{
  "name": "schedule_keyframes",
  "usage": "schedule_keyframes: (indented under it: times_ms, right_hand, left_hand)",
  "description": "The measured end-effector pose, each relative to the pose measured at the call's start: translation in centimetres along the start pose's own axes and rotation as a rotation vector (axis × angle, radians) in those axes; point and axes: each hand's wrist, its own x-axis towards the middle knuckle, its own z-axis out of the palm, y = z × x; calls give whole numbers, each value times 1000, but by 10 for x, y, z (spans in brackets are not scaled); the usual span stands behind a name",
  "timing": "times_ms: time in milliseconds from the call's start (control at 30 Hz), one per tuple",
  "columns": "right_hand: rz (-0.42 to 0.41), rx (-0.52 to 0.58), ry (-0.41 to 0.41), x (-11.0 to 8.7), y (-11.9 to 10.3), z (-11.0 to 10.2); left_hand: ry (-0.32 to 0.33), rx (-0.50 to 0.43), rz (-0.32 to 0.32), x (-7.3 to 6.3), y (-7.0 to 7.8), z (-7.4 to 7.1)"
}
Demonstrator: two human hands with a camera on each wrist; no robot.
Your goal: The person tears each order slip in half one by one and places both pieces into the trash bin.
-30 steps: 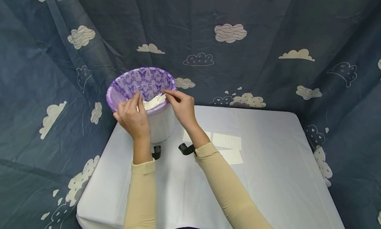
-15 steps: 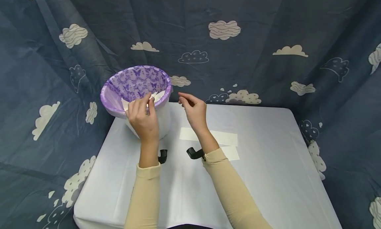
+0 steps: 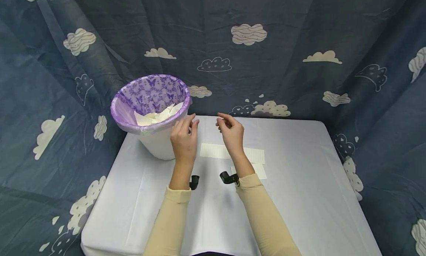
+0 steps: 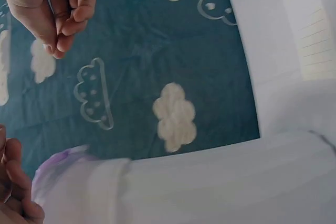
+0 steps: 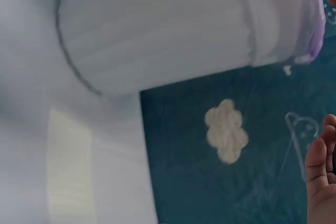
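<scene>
A white bin (image 3: 156, 143) stands at the back left of the table, with a purple butterfly-print liner (image 3: 149, 89) folded over its rim. Cream-white paper pieces (image 3: 153, 117) lie inside it. My left hand (image 3: 184, 139) hovers just right of the bin's front side, fingers loosely bent and holding nothing. Farther right, my right hand (image 3: 232, 136) hangs over the table with thumb and forefinger apart, also without anything in it. Below and behind it lie white lined paper cards (image 3: 254, 155) on the cloth. The left wrist view shows the right hand (image 4: 60, 9) with relaxed fingers.
A white cloth (image 3: 299, 211) covers the table. Dark blue curtains (image 3: 283, 78) with cloud prints enclose its back and sides. A black wrist mount (image 3: 229, 177) sticks out from the right wrist, and another black mount (image 3: 194, 182) from the left.
Both hands have come away from the bin's rim and moved right, the right hand first. The paper pieces stay in the bin, now in fuller view.
</scene>
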Motion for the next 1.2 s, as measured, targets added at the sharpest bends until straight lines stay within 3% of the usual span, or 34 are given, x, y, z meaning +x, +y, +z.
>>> schedule_keyframes:
  times_ms: [267, 567, 967, 1200]
  right_hand:
    - [105, -61, 4, -6, 37, -4]
    - [221, -114, -14, -14, 77, -2]
    - [344, -195, -45, -22, 116, 0]
    - [403, -211, -66, -24, 130, 2]
  left_hand:
    - [-174, 4, -114, -19, -23, 26]
    - [-346, 67, -267, -52, -56, 58]
    - [-557, 113, -419, -81, -81, 92]
    - [-605, 94, -481, -94, -91, 110]
